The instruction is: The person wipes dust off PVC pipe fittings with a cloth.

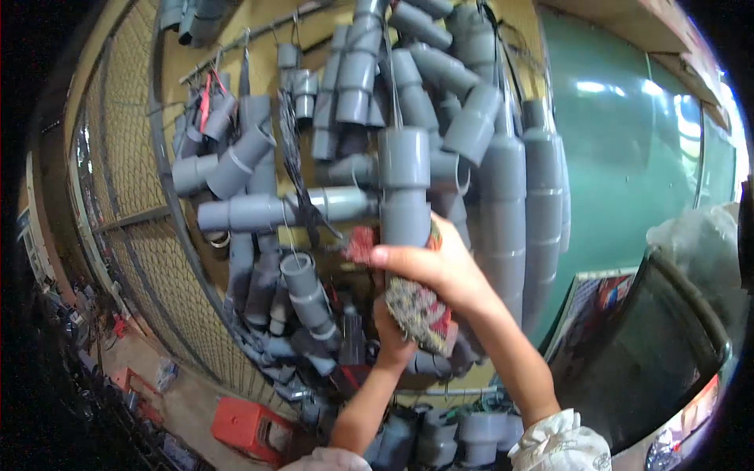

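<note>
A grey pipe coupling (404,173) hangs upright on a cord in the middle of the view. My right hand (440,263) is wrapped round its lower end, with the thumb pointing left and part of a red and grey cloth under it. Just below, my left hand (393,334) is closed on a worn, multicoloured cloth (422,314), close under the coupling. Most of the left fingers are hidden behind the cloth. Left of the coupling, a horizontal grey pipe piece (251,212) hangs near a black strip (292,149).
Bunches of grey fittings (503,212) hang all round on a yellowish board. A wire mesh panel (126,125) stands left, a green panel (620,173) right. A red stool (243,424) sits low at left, and a black chair-like object (636,361) at lower right.
</note>
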{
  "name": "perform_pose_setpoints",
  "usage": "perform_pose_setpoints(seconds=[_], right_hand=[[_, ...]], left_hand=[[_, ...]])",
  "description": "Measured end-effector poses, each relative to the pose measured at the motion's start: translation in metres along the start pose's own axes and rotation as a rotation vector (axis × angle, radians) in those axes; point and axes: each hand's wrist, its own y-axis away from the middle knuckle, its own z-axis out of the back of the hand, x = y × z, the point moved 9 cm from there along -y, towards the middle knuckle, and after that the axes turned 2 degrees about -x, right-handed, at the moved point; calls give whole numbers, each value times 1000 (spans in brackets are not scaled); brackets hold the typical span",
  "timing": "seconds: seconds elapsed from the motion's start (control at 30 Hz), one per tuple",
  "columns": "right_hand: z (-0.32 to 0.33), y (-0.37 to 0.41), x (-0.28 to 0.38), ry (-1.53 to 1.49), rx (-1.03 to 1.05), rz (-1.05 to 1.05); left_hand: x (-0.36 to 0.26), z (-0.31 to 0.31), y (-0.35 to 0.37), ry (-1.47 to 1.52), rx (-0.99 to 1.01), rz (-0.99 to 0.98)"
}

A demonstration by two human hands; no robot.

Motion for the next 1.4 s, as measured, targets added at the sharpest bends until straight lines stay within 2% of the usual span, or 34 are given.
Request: perform_pose_setpoints(seconds=[0.17,0.27,0.33,0.47,0.5,0.53,0.6,0.63,0.67,0.73,0.83,0.87,0.9,0.97,1.03,1.17,1.23,1.3,1.4], right_hand=[[6,9,1,40,-67,87],[12,14,-2,112,-119,124],[15,18,-6,103,-142,102],[21,41,15,408,-319,347],[20,55,24,626,-398,583],[13,67,31,763,-385,737],[12,78,35,859,-352,785],[20,84,43,861,-407,816],[26,92,57,947,-503,887],[52,102,82,978,-646,1018],[97,83,118,919,-903,1104],[97,70,127,1213,-948,1074],[104,50,122,1334,-925,977],[108,24,86,1674,-786,761],[105,40,64,1658,-695,680],[115,113,-23,1744,-453,498],[135,135,-47,1793,-453,494],[140,140,-37,1711,-529,528],[141,108,26,1571,-696,630]], left_hand=[[31,-2,10,317,-81,310],[71,-16,32,689,-193,584],[74,-25,41,955,-217,750],[64,-34,36,1066,22,749],[31,-29,14,1269,-51,646],[24,-22,7,1062,-107,665],[28,-16,11,1016,-206,737],[31,-10,5,927,-213,656],[15,-11,-10,848,-73,560],[27,-12,-7,1058,-138,605],[27,-8,-11,1067,-202,634],[29,-8,-11,1083,-186,623],[27,-9,-13,1080,-183,606],[24,-11,-12,1098,-191,612],[23,-14,-12,1117,-179,601],[19,-16,-12,1113,-177,594],[15,-18,-12,1137,-176,589],[9,-17,-11,1064,-202,602],[3,-15,-13,1007,-194,586]])
